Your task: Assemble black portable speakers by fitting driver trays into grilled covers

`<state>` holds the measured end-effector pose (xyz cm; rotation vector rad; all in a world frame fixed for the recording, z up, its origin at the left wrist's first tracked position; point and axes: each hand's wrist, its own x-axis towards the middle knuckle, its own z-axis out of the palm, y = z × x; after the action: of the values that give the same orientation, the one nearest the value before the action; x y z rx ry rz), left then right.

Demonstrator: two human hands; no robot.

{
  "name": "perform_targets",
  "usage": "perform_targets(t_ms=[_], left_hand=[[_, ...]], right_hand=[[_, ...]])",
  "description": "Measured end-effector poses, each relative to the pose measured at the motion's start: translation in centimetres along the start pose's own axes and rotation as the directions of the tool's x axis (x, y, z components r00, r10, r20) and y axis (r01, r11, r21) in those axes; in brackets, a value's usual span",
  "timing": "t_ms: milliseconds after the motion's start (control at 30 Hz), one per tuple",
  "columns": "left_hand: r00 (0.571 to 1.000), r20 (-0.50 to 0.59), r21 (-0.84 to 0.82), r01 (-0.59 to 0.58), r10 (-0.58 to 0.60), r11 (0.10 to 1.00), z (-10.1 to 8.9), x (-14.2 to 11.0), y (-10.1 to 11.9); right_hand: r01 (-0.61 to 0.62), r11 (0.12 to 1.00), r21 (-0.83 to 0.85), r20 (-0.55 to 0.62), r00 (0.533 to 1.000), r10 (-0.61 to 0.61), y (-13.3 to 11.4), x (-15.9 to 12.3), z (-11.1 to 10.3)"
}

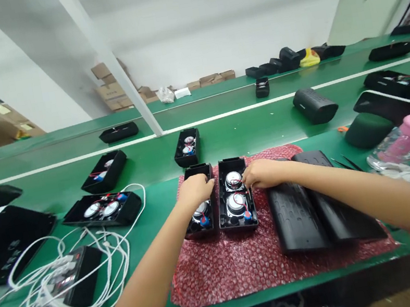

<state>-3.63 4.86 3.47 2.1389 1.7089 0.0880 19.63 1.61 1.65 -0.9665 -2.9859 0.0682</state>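
Observation:
Two open black speaker housings stand side by side on red bubble wrap (241, 269). My left hand (196, 191) is over the left speaker housing (213, 215), fingers curled at its upper part and covering one of its drivers. At the right wall of the right speaker housing (221, 206) is my right hand (261, 173), its fingers pinched near the red wires. What either hand grips is too small or hidden to make out. Two round silver drivers (236, 203) with red wires and a blue connector (247, 215) show in the right housing.
Two black covers (297, 216) lie under my right forearm. Tangled white cables (109, 265) and a charger box (86, 275) sit left. More open housings (188, 146) stand along the green bench. Tweezers (345, 163) and a pink-lidded bottle (397, 141) are right.

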Motion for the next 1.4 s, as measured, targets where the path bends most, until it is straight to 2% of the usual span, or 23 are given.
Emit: perform_targets(t_ms=[100,167,200,267,300,367,400,433,500,567,600,633,733,800,867,1000,1067,1100,1167,1200,1267,1333,1400], left_hand=[[0.975,-0.131,-0.017,-0.183,0.179,0.983,0.0,-2.2,1.9],[0.942,-0.143,-0.195,-0.329,0.305,0.924,0.9,-3.7,3.5],[0.927,-0.119,-0.331,-0.374,0.355,0.866,1.7,-4.3,4.3],[0.895,-0.028,-0.555,-0.384,0.444,0.738,3.3,-5.0,6.0],[0.874,0.016,-0.589,-0.384,0.486,0.711,4.0,-5.0,6.9],[0.827,0.076,-0.458,-0.468,0.557,0.756,4.9,-4.0,8.8],[0.805,0.093,-0.351,-0.525,0.586,0.776,5.0,-2.9,9.9],[0.785,0.119,-0.230,-0.573,0.607,0.786,4.9,-1.5,11.0],[0.766,0.205,-0.162,-0.588,0.609,0.793,4.5,1.8,13.3],[0.754,0.321,-0.148,-0.558,0.574,0.816,4.1,4.9,15.5],[0.737,0.383,-0.152,-0.544,0.557,0.825,4.1,6.2,16.4],[0.713,0.448,-0.157,-0.531,0.540,0.832,4.2,7.1,17.1],[0.615,0.612,-0.193,-0.495,0.498,0.847,4.7,8.1,17.9],[0.576,0.644,-0.235,-0.477,0.504,0.847,4.7,7.5,17.3],[0.580,0.607,-0.293,-0.471,0.543,0.832,3.9,6.2,16.0],[0.627,0.448,-0.401,-0.496,0.638,0.770,0.6,2.1,11.6],[0.610,0.307,-0.515,-0.539,0.730,0.667,-1.0,-0.4,9.0],[0.586,0.252,-0.521,-0.589,0.770,0.618,-1.6,-1.6,7.8],[0.495,0.147,-0.504,-0.707,0.857,0.495,-2.3,-3.7,5.9],[0.442,0.103,-0.475,-0.765,0.891,0.435,-2.5,-4.5,5.2],[0.347,0.035,-0.411,-0.850,0.937,0.330,-2.7,-5.7,4.7],[0.281,-0.001,-0.365,-0.894,0.960,0.262,-2.6,-6.3,4.8],[0.239,-0.019,-0.357,-0.909,0.971,0.217,-2.5,-6.5,5.3]], right_hand=[[-0.124,0.991,0.050,-0.081,0.988,0.128,-0.4,-3.5,-1.3],[-0.248,0.959,0.139,-0.186,0.944,0.272,-0.9,-6.5,-2.1],[-0.306,0.930,0.205,-0.245,0.903,0.352,-1.4,-8.1,-2.4],[-0.393,0.845,0.362,-0.346,0.786,0.513,-3.4,-11.5,-2.7],[-0.416,0.794,0.443,-0.369,0.723,0.584,-5.0,-13.1,-2.6],[-0.401,0.666,0.629,-0.349,0.620,0.703,-8.9,-15.8,-1.6],[-0.355,0.577,0.735,-0.291,0.603,0.743,-11.2,-16.8,-0.7],[-0.260,0.474,0.842,-0.243,0.602,0.761,-13.6,-17.4,0.4],[-0.034,0.164,0.986,-0.110,0.608,0.786,-18.0,-17.7,3.4],[0.170,-0.190,0.967,0.056,0.585,0.809,-21.4,-16.6,6.8],[0.247,-0.286,0.926,0.108,0.551,0.828,-22.6,-15.7,8.3],[0.300,-0.346,0.889,0.158,0.508,0.847,-23.5,-14.8,9.7],[0.429,-0.386,0.817,0.260,0.325,0.909,-24.4,-12.5,11.9],[0.467,-0.392,0.792,0.299,0.263,0.917,-24.2,-12.1,12.2],[0.427,-0.374,0.823,0.299,0.234,0.925,-23.7,-12.5,12.1],[0.153,-0.213,0.965,0.190,0.150,0.970,-23.3,-13.9,11.6],[0.073,-0.128,0.989,0.118,0.135,0.984,-23.6,-14.0,11.0],[0.059,-0.079,0.995,0.071,0.128,0.989,-23.7,-13.8,10.7],[0.055,0.030,0.998,-0.038,0.140,0.989,-23.8,-13.1,9.7],[0.067,0.077,0.995,-0.087,0.175,0.981,-23.6,-12.6,9.2],[0.157,0.110,0.981,-0.155,0.310,0.938,-22.5,-11.5,8.1],[0.327,0.041,0.944,-0.197,0.461,0.865,-20.8,-10.3,7.2],[0.478,-0.067,0.876,-0.233,0.540,0.809,-19.1,-9.2,6.4]])
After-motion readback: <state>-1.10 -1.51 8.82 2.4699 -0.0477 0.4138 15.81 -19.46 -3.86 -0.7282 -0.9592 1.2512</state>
